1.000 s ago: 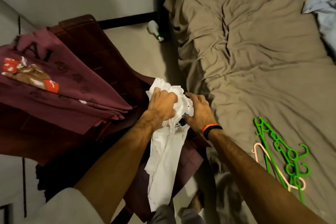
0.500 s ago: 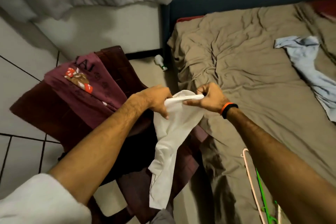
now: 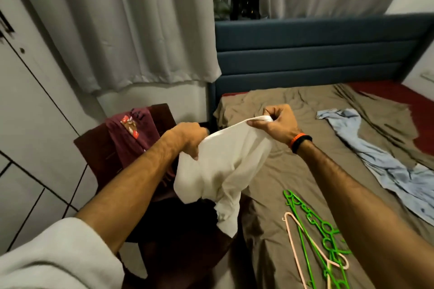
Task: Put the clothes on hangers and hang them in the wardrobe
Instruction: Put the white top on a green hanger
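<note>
A white garment (image 3: 225, 166) hangs stretched between both hands above the gap between chair and bed. My left hand (image 3: 187, 137) grips its left edge with curled fingers. My right hand (image 3: 274, 121), with an orange and black wristband, pinches the right end of the same edge. Green hangers (image 3: 312, 230) and a pale pink hanger (image 3: 293, 234) lie on the bed at the lower right. A maroon printed shirt (image 3: 131, 134) is draped over the dark red chair (image 3: 94, 148). A light blue shirt (image 3: 380, 162) lies spread on the bed.
The bed with a wrinkled tan sheet (image 3: 293, 171) and blue headboard (image 3: 317, 51) fills the right. Grey curtains (image 3: 117, 26) hang behind. A white panelled door or wardrobe front (image 3: 25, 105) stands at the left.
Both hands have lifted the white garment off the chair and pulled its top edge apart. My view has tilted up from the chair toward the curtains and headboard.
</note>
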